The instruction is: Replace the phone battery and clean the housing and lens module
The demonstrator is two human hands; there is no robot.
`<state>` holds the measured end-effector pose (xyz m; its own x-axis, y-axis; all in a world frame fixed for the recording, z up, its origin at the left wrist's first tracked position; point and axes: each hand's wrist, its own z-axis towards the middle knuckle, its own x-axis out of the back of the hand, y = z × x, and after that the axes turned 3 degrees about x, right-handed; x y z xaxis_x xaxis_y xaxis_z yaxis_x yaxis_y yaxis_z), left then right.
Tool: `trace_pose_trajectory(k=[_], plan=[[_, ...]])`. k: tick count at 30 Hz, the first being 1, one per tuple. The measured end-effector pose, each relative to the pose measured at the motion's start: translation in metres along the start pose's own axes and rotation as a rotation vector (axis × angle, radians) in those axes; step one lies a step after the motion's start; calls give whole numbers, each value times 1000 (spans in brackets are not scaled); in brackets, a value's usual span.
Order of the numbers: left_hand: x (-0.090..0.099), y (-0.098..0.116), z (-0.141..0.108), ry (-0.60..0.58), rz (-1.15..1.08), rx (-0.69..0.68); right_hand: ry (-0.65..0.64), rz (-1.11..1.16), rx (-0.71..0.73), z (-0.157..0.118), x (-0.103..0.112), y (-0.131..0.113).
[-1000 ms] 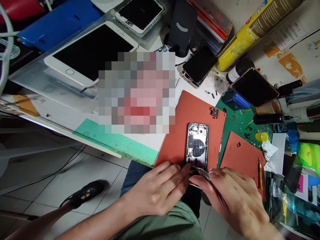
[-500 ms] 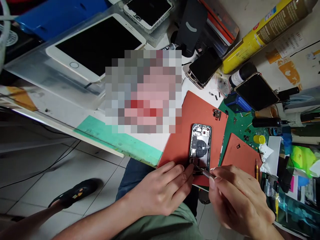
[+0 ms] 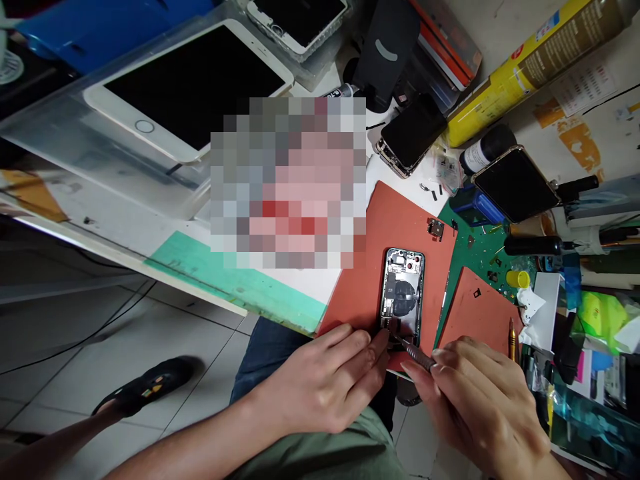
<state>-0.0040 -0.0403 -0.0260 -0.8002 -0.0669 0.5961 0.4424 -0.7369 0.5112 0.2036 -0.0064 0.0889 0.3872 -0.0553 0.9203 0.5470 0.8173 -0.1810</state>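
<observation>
An opened smartphone lies face down on a red-brown mat, its back off and the inner parts bare. My left hand rests against its lower left corner, fingers curled and steadying it. In my right hand is a slim pen-like tool with a ridged metal handle, gripped between thumb and fingers. Its thin tip points into the lower end of the phone; whether it touches a part I cannot tell. A small loose phone part sits near the mat's upper right corner.
A second red-brown mat lies to the right, with a gold screwdriver at its edge. Behind stand a yellow spray can and several phones. A white tablet-like device rests on a clear box at upper left. One area is pixelated.
The right hand has shifted slightly right and down along the tool, showing more of its handle. The thumb sits lower. The left hand and phone stay nearly in place.
</observation>
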Motion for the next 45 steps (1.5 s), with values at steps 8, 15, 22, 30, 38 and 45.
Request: trace_pose_trajectory(k=[8,15,22,30,38,45], plan=[[0,0,1,1,-6,6,-42,-19,-39,1,0,-3],[0,-1,1,6,-14,9,-18,-27,-23,-3,-2,-3],[1,-1,4,5,-4,10,-19,-23,-23,-3,-3,-2],[2,-1,5,9,23,13,-35,-34,-34,-5,-3,-2],[5,1,7,22,37,16,0,-33,-6,-4,-8,-3],[5,0,3,-91,56,-21,176,73,-234,-46,12,-2]])
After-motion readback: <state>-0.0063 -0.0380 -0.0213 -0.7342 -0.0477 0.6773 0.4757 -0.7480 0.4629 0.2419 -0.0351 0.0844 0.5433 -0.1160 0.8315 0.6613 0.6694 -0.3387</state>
